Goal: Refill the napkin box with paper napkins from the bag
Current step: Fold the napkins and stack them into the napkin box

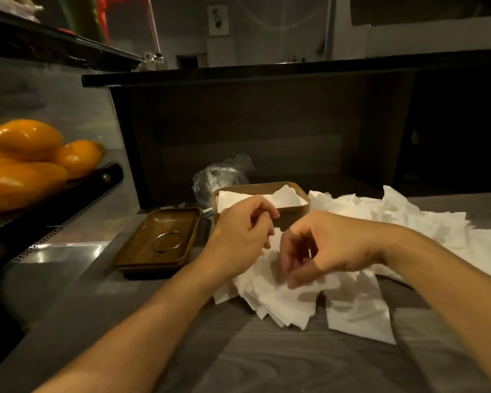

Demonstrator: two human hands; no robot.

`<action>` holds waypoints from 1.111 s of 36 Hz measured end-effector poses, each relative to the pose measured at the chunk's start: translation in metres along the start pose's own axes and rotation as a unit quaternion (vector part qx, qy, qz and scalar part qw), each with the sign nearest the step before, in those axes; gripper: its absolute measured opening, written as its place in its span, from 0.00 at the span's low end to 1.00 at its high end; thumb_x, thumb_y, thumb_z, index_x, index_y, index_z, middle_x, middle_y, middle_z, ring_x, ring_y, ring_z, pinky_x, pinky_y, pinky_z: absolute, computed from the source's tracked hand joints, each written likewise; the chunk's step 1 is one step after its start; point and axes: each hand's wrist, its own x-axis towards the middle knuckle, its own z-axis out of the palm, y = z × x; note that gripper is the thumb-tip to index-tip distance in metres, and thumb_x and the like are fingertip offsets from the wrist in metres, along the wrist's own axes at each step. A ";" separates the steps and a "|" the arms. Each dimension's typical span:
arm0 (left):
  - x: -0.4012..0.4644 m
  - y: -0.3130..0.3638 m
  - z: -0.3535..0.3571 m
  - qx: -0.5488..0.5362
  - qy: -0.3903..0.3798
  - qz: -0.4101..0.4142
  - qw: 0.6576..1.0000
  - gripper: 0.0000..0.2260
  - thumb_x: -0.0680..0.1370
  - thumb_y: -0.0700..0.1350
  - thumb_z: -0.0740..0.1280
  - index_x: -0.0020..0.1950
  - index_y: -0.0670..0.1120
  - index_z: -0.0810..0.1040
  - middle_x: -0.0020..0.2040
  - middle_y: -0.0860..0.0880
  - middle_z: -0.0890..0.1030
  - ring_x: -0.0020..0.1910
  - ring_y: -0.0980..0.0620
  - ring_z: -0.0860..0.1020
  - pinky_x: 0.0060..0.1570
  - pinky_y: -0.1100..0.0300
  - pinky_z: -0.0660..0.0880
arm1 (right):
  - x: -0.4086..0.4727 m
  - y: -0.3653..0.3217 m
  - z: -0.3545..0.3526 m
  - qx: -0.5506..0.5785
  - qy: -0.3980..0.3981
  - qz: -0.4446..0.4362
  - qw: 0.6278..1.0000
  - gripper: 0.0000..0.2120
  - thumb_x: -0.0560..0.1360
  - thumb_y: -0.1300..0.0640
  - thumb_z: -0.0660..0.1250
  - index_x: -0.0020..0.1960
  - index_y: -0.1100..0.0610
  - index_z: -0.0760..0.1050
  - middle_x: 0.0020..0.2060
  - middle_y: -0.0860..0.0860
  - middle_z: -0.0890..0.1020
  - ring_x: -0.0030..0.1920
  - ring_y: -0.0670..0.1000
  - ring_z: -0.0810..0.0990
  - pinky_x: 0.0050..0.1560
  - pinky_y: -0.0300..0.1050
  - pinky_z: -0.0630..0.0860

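A brown napkin box stands on the counter behind my hands, with a few white napkins inside it. A crumpled clear plastic bag lies behind the box on the left. A loose heap of white napkins lies in front of the box and spreads off to the right. My left hand hovers over the heap's left end, its curled fingers pinching the raised edge of a napkin. My right hand hangs close beside it with fingers curled down onto the heap; its grip is hidden.
A brown wooden tray with a metal ring on it lies left of the box. Orange fruit fills a display on the far left above a steel ledge. A dark counter wall rises behind. The grey wood-grain counter lies near me.
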 end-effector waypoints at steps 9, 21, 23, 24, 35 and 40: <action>-0.006 -0.013 0.004 -0.024 -0.052 -0.034 0.998 0.11 0.83 0.39 0.60 0.52 0.52 0.79 0.42 0.49 0.82 0.36 0.56 0.80 0.37 0.64 0.77 | 0.003 -0.005 0.042 -0.251 0.047 0.009 0.967 0.24 0.65 0.25 0.70 0.45 0.43 0.71 0.42 0.44 0.78 0.40 0.46 0.76 0.40 0.45 0.79; -0.004 -0.014 0.001 -0.065 -0.063 -0.040 0.995 0.13 0.83 0.37 0.57 0.51 0.47 0.80 0.39 0.47 0.82 0.35 0.53 0.80 0.36 0.62 0.78 | -0.007 0.007 0.024 -0.070 -0.001 0.004 0.998 0.09 0.73 0.42 0.75 0.47 0.46 0.81 0.44 0.45 0.82 0.45 0.47 0.80 0.48 0.49 0.79; -0.005 -0.014 0.001 -0.066 -0.064 -0.039 0.995 0.13 0.83 0.37 0.57 0.51 0.47 0.80 0.39 0.46 0.82 0.34 0.53 0.80 0.36 0.61 0.78 | -0.006 0.009 0.025 -0.057 0.005 0.002 0.998 0.10 0.72 0.42 0.76 0.47 0.47 0.82 0.44 0.45 0.83 0.45 0.48 0.80 0.47 0.49 0.79; -0.005 -0.013 0.001 -0.067 -0.065 -0.040 0.995 0.13 0.83 0.36 0.57 0.50 0.47 0.80 0.39 0.46 0.82 0.34 0.53 0.79 0.36 0.61 0.78 | -0.006 0.010 0.025 -0.053 0.006 0.000 0.999 0.10 0.72 0.42 0.76 0.47 0.47 0.82 0.44 0.46 0.83 0.45 0.48 0.80 0.47 0.49 0.79; -0.006 -0.011 0.001 -0.054 -0.072 -0.045 0.995 0.13 0.82 0.37 0.57 0.49 0.47 0.81 0.39 0.46 0.81 0.35 0.53 0.79 0.38 0.59 0.79 | -0.008 0.005 0.032 -0.162 0.025 -0.027 0.986 0.06 0.74 0.47 0.74 0.45 0.45 0.78 0.41 0.44 0.79 0.43 0.46 0.78 0.43 0.45 0.79; -0.006 -0.012 0.001 -0.047 -0.073 -0.041 0.995 0.13 0.82 0.37 0.57 0.49 0.46 0.81 0.38 0.47 0.81 0.33 0.56 0.78 0.36 0.62 0.78 | -0.004 -0.002 0.048 -0.266 0.086 -0.077 0.957 0.04 0.72 0.47 0.70 0.42 0.45 0.76 0.37 0.44 0.78 0.38 0.46 0.78 0.38 0.46 0.79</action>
